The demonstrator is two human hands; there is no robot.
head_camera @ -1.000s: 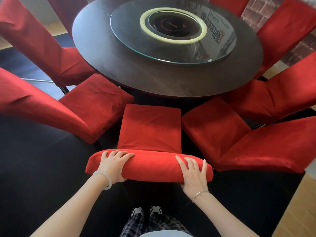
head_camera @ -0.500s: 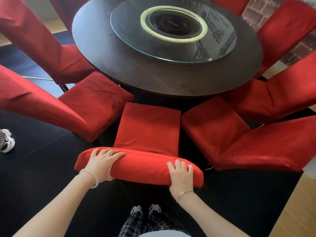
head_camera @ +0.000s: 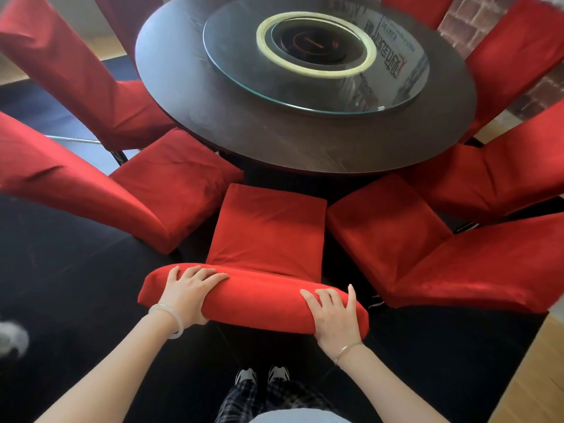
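A red fabric-covered chair [head_camera: 268,230] stands in front of me, its seat pointing at the round dark table [head_camera: 244,129]. My left hand [head_camera: 189,296] grips the left part of the chair's padded top rail [head_camera: 256,297], fingers curled over the front. My right hand [head_camera: 334,315] grips the right end of the same rail, fingers over the top and thumb spread. Both wrists wear a bracelet.
Red chairs stand close on both sides, left [head_camera: 171,190] and right [head_camera: 387,233], with more around the table. A glass turntable [head_camera: 393,96] with a central burner sits on the table. The floor is black carpet [head_camera: 76,285]; another person's blurred shoe [head_camera: 10,340] is at far left.
The chair's top rail has shifted left and turned slightly, its right end now nearer me. Both hands stayed on it. A shoe came into view at the left edge.
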